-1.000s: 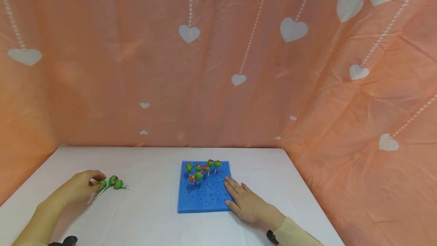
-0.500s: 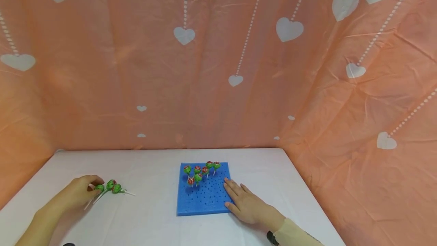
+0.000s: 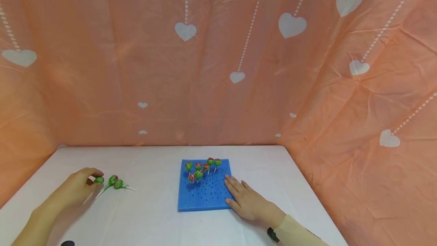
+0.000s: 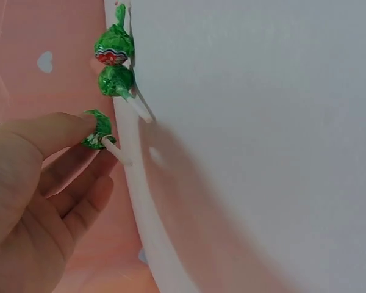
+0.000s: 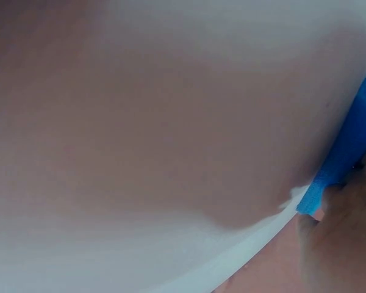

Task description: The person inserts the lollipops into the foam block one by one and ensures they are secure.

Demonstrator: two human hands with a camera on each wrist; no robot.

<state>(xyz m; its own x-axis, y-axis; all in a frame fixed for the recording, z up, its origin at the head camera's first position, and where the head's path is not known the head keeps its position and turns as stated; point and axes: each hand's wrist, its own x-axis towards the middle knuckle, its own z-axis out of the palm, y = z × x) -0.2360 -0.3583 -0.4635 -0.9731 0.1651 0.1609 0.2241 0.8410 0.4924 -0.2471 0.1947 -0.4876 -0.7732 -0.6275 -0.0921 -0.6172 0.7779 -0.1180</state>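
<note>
At the left of the table, my left hand (image 3: 77, 186) pinches a green-wrapped lollipop (image 4: 99, 129) by its candy head, between thumb and fingertips. Its white stick points down toward the table. Just right of it in the head view lie two more lollipops, one with a red-and-green head (image 3: 112, 180) and one mostly green (image 3: 118, 184). My right hand (image 3: 247, 199) lies with straight fingers over the right edge of a blue foam board (image 3: 201, 201) dotted with small holes. Several lollipops (image 3: 199, 174) stand upright in the board's upper part, sticks down.
A white cloth covers the table (image 3: 150, 215). Behind and beside it hangs an orange curtain (image 3: 153, 67) printed with white hearts. At the bottom left of the head view, a dark rounded object (image 3: 67, 243) shows near the left forearm.
My left hand has drawn its lollipop slightly away from the two beside it. The right hand stays on the board's edge. The head view has shifted a little.
</note>
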